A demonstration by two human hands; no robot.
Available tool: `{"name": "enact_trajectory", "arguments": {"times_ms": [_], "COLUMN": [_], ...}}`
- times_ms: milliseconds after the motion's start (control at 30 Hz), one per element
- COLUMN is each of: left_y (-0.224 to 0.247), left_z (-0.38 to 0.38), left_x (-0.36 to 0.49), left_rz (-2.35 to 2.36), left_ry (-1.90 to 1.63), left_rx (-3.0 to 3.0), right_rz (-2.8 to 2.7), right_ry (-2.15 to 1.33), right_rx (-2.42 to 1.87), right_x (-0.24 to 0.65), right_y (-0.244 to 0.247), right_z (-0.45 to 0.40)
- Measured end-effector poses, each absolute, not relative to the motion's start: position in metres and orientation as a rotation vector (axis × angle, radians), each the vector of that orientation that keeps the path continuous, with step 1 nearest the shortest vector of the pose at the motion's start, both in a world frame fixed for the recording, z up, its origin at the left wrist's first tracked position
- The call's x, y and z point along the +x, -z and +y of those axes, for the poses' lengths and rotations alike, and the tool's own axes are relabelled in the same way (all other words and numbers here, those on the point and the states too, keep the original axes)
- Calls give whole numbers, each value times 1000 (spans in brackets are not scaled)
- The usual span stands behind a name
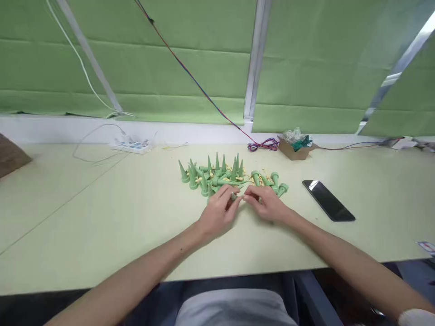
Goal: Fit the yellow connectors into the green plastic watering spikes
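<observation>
My left hand [220, 209] is closed round a green cone-shaped plastic piece [234, 196], of which only the end shows between thumb and fingers. Close beside it, my right hand [265, 203] is pinched at the fingertips, near the end of that piece; what the pinch holds is too small to make out. Just beyond both hands lies a pile of green plastic cones [217, 174], several standing point up and others on their sides. Small yellowish parts [265, 177] are scattered among them.
A black phone [328, 200] lies to the right. Behind the pile are a coiled red and blue wire [263, 145] and a small cardboard box [295, 149] with netting and green material. A white power strip [131, 145] sits at the back left, and brown cardboard [12, 156] at the far left.
</observation>
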State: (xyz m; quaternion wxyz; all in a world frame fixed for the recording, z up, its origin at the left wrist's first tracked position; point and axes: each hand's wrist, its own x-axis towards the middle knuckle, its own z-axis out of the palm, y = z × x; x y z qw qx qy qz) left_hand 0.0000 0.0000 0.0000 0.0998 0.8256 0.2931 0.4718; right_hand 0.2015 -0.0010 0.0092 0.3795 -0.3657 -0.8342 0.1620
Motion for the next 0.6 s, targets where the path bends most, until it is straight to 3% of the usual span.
{"name": "enact_trajectory", "arguments": {"times_ms": [600], "left_y": [-12], "left_z": [-3], "left_x": [1], "left_rz": [957], "left_ry": [-1202], "left_rx": [2007], "right_rz": [-2105], "right_ry": [-352], "right_rx": [-897], "right_x": [202], "right_y": [-12], "right_z": [-1]}}
